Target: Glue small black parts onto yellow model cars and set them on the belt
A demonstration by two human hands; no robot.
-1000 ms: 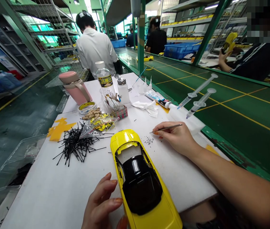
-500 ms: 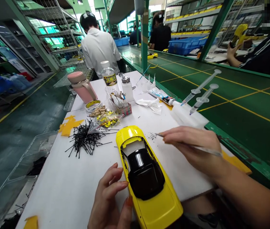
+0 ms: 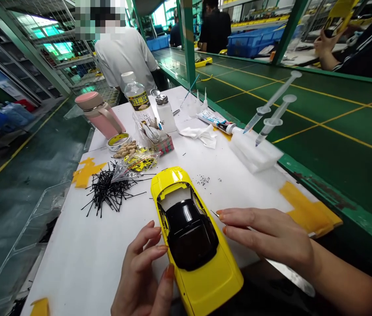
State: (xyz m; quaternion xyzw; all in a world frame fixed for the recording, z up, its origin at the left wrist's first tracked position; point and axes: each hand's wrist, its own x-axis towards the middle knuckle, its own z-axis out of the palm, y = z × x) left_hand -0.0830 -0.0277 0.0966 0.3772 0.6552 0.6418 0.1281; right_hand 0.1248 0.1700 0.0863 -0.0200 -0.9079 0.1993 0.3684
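A yellow model car body (image 3: 212, 283) with a black roof lies on the white work surface (image 3: 77, 259), its front end pointing away. My left hand (image 3: 146, 267) is at its left side, fingers curved and apart, fingertips at the body's edge, holding nothing. To the right of the car, my right hand (image 3: 268, 232) grips thin metal tweezers (image 3: 215, 213), the tip showing past the fingers and the broad end under the palm. Tiny black parts (image 3: 203, 180) lie scattered beyond the car's right side.
Thin black rods (image 3: 107, 186) lie in a heap at the left, near a bag of yellow parts (image 3: 141, 161), tape roll, pink mug (image 3: 100, 115) and bottles. Two syringes (image 3: 271, 120) stand in white foam (image 3: 255, 149). A green conveyor (image 3: 320, 118) runs along the right; other people sit beyond.
My right hand has moved down and nearer the car, away from the tiny black parts, with its fingers lower and flatter. The view has shifted slightly. My left hand keeps its place by the car.
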